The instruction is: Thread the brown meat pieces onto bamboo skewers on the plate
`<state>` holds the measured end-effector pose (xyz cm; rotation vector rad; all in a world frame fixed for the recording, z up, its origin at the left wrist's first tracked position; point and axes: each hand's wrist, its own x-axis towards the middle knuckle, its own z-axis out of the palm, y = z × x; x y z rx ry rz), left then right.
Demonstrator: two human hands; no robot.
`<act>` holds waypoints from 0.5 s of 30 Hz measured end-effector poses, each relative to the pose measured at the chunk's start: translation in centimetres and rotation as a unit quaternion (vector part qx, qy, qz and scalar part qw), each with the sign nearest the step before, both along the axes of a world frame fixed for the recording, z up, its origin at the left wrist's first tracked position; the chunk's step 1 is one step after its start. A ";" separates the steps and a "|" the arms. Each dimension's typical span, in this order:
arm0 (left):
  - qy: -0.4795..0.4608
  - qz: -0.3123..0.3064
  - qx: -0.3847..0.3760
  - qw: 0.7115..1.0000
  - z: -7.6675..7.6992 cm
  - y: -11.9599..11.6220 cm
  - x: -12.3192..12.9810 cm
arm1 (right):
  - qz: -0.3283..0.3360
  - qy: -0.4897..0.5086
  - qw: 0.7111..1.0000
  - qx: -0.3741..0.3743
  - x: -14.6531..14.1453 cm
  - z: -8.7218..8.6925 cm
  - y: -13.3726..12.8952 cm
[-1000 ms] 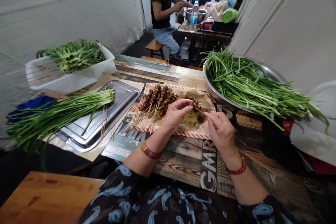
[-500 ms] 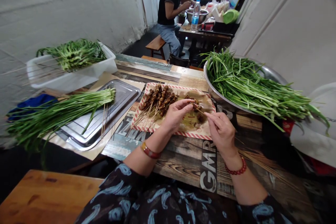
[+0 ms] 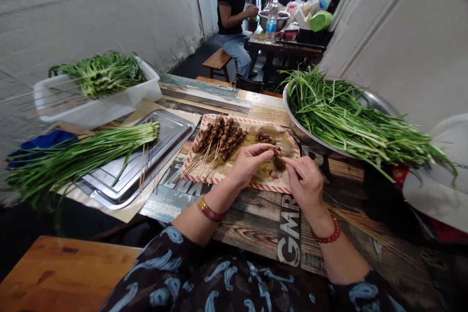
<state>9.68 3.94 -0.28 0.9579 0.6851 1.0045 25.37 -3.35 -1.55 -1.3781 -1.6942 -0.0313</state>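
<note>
Over a tray [image 3: 190, 171] with a red-and-white striped rim, my left hand [image 3: 250, 162] pinches a small piece of dark marinated meat between thumb and fingers. My right hand [image 3: 306, 178] is closed close by, holding a thin bamboo skewer whose tip end meets that piece; most of the stick is hidden by my fingers. Finished-looking meat skewers [image 3: 223, 137] lie bunched on the tray's left side, sticks toward me. Loose marinated meat [image 3: 265, 139] sits in brown sauce beyond my left hand.
A steel basin [image 3: 310, 142] of green chives stands at the right. At the left are a metal lid [image 3: 171, 129] under a chive bundle [image 3: 109, 148] and a white tub [image 3: 109, 107] of skewered greens. Bare sticks [image 3: 373, 234] lie at the right. Another person [image 3: 234, 14] sits behind.
Both hands have shifted slightly; the right has come a little closer to the left, and less of the skewer shows between them. The person behind has stretched an arm out.
</note>
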 end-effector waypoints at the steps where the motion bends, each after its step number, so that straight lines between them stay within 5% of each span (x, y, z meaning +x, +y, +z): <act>1: -0.001 0.000 0.001 1.000 0.0 0.0 0.0 | -0.002 -0.006 1.000 -0.006 0.0 0.0 0.0; 9: 0.002 0.036 0.001 0.999 0.1 0.8 -0.6 | -0.015 -0.019 1.000 -0.014 0.6 0.2 0.2; 15: 0.022 -0.002 0.003 1.000 -0.2 0.5 0.0 | -0.019 -0.023 0.999 -0.013 0.2 0.3 0.2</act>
